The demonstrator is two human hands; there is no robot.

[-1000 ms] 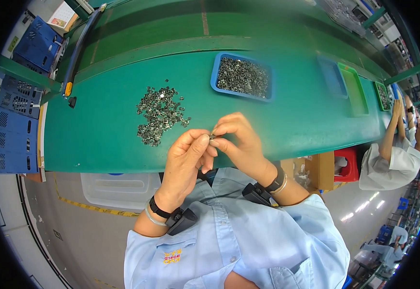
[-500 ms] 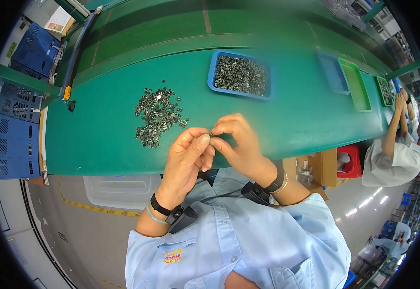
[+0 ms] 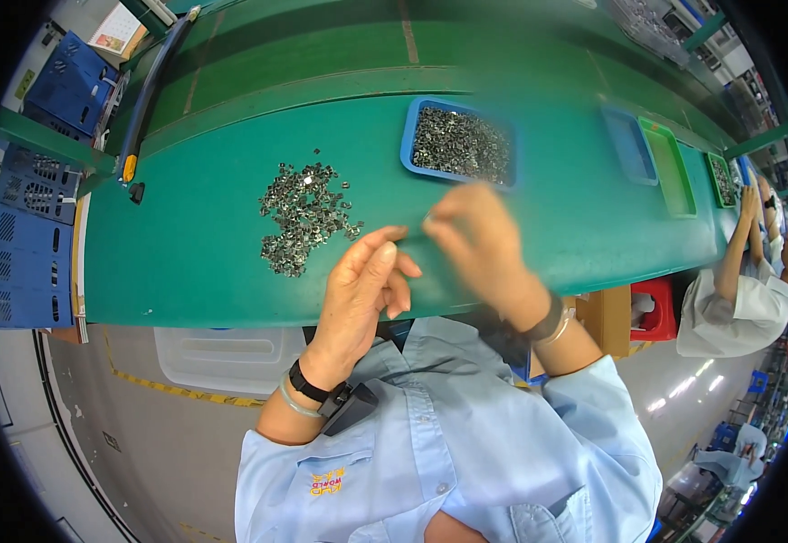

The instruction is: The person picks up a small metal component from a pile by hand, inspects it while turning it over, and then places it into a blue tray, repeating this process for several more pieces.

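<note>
Bright, even overhead light, no hard shadows on the counter [image 3: 213,262]. My right hand [image 3: 475,240] is motion-blurred, edges smeared; my left hand [image 3: 362,290] is sharp. Upper right of the frame is soft and hazy, the trays there washed out. Heavy fisheye: the counter's edge bows, black vignette rings the frame. Glare spots on the floor [image 3: 683,389] at lower right.

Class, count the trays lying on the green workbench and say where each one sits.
4: a blue tray of metal parts beyond the hands, an empty blue tray, a green tray beside it, and a farther green tray. More may lie beyond view.
</note>
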